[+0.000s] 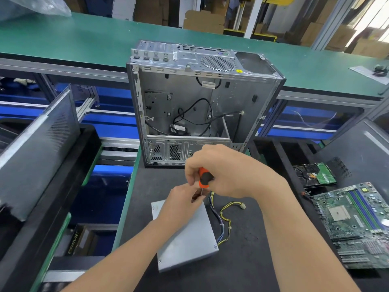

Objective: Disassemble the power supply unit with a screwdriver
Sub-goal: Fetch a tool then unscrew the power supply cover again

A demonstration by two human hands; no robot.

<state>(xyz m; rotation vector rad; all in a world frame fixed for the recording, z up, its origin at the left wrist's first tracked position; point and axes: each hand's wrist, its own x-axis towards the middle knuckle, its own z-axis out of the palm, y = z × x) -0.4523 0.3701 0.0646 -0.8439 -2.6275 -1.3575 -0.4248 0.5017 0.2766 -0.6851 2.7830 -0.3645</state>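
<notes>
A grey power supply unit (pixel 189 239) is laid flat on the dark work mat (pixel 242 270) nearest the camera, with screw heads visible at its near corners. A bundle of yellow, black and blue cables (pixel 223 220) is trailed from its right side and ended in a small white connector. Above the unit's far edge, the two hands are brought close together. The right hand (pixel 227 171) is wrapped around the orange-and-black handle of a screwdriver (pixel 204 178), which is held nearly upright with its shaft pointed down. The left hand (pixel 181 201) is placed just below, its fingers pinched around the shaft near the tip, over the far right corner of the unit; the tip itself is hidden by the fingers. To the right on the mat, a green motherboard (pixel 357 224) is laid flat, and just beyond it a hard drive (pixel 315 173) is seen with its green circuit board facing up. To the left, a grey metal side panel (pixel 35 148) is leaned at a tilt. Further back, an opened, gutted computer case (pixel 197 102) is stood upright, with loose black wires hung inside. Behind it, a green conveyor surface (pixel 84 39) is stretched across the view, and cardboard boxes (pixel 204 22) are stacked in the blurred background.
</notes>
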